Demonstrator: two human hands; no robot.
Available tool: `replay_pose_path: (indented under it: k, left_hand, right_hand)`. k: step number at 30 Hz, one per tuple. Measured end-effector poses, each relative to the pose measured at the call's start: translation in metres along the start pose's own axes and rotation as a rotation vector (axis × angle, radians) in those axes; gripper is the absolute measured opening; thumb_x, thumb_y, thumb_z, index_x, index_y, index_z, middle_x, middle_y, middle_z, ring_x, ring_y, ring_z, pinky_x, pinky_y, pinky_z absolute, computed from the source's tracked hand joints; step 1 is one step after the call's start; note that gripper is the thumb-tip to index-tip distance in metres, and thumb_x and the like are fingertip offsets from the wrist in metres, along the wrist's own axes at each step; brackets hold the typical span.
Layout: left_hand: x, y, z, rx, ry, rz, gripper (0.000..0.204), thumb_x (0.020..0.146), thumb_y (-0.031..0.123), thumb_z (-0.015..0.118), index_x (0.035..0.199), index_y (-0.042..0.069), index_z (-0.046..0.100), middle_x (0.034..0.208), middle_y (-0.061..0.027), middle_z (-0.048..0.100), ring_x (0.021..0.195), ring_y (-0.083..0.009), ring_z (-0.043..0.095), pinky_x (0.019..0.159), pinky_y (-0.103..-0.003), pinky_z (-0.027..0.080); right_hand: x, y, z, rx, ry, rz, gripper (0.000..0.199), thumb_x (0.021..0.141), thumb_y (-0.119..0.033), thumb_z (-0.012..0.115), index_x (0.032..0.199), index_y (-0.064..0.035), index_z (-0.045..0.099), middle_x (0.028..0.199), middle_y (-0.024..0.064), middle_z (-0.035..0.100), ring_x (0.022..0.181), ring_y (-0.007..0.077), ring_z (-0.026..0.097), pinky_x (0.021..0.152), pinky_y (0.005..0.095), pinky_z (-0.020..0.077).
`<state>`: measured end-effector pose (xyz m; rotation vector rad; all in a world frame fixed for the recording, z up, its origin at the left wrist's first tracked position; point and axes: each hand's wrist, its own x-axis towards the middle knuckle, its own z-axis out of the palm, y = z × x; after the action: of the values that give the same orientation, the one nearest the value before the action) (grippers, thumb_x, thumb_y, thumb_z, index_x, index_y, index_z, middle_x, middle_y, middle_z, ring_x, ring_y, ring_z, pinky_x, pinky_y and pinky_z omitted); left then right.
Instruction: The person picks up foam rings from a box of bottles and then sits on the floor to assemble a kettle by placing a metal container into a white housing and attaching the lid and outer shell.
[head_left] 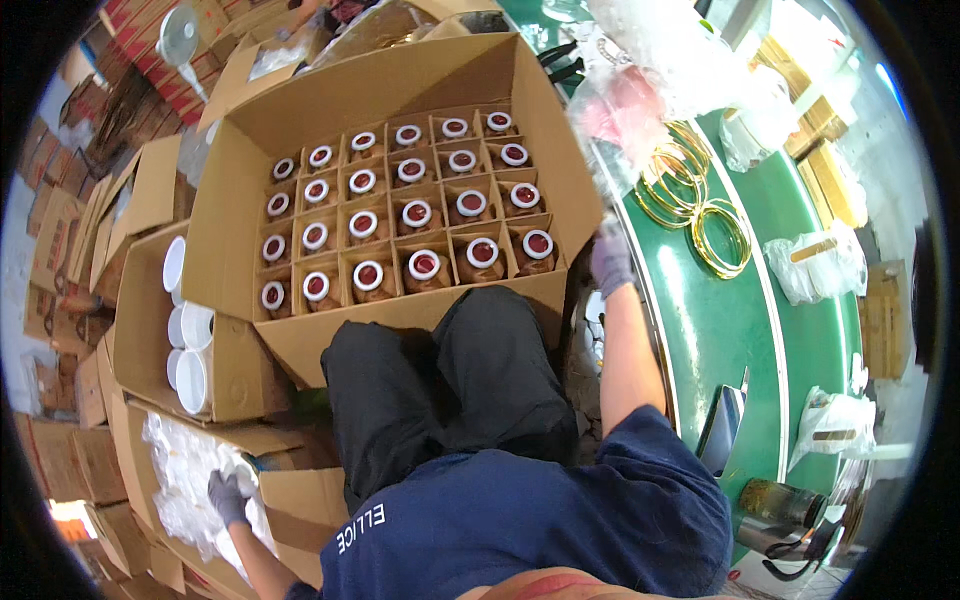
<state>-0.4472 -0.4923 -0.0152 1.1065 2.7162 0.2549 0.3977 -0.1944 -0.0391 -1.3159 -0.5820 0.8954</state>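
We sit with a large open cardboard carton (400, 90) before our knees; its grid of dividers holds rows of brown jars (425, 268), all upright, their red mouths ringed in white and facing up. To our left a smaller carton (140, 340) holds white lids (190, 380), stacked on edge. Lower left, our gloved left hand (228, 497) reaches into a box lined with a clear plastic bag (180, 480); its grip closes on a white lid (240, 468), flat face toward us. Our gloved right hand (610, 262) rests at the green tabletop (740, 320) edge, beside the big carton's right corner; we cannot tell how far its grip is open. Gold rings (690, 190) and bagged parts (815, 265) lie on the tabletop.
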Motion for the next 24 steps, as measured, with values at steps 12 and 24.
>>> replay_pose_path:
  k: [12, 24]
  left_hand:
    - [-0.143, 0.301, -0.107, -0.756, 0.687, 0.98, 0.043, 0.1, 0.007, 0.058, 0.139, -0.006, 0.048, 0.143, -0.0205, 0.052, 0.128, -0.0326, 0.053, 0.104, -0.042, 0.046]
    - [-0.263, 0.351, 0.064, -0.499, -0.462, 1.177, 0.026, 0.083, 0.011, 0.07, 0.108, 0.006, 0.067, 0.096, -0.017, 0.069, 0.067, -0.0325, 0.063, 0.059, -0.041, 0.048]
  right_hand:
    - [-0.037, 0.053, -0.045, -0.067, 0.202, 0.098, 0.058, 0.083, -0.008, 0.06, 0.139, 0.0016, 0.051, 0.141, 0.0176, 0.054, 0.135, 0.0329, 0.046, 0.113, 0.0426, 0.0353]
    - [-0.233, -0.061, 0.065, -0.377, -0.601, -0.682, 0.033, 0.09, -0.024, 0.062, 0.115, -0.0049, 0.068, 0.113, 0.0136, 0.067, 0.106, 0.0328, 0.063, 0.103, 0.0436, 0.044]
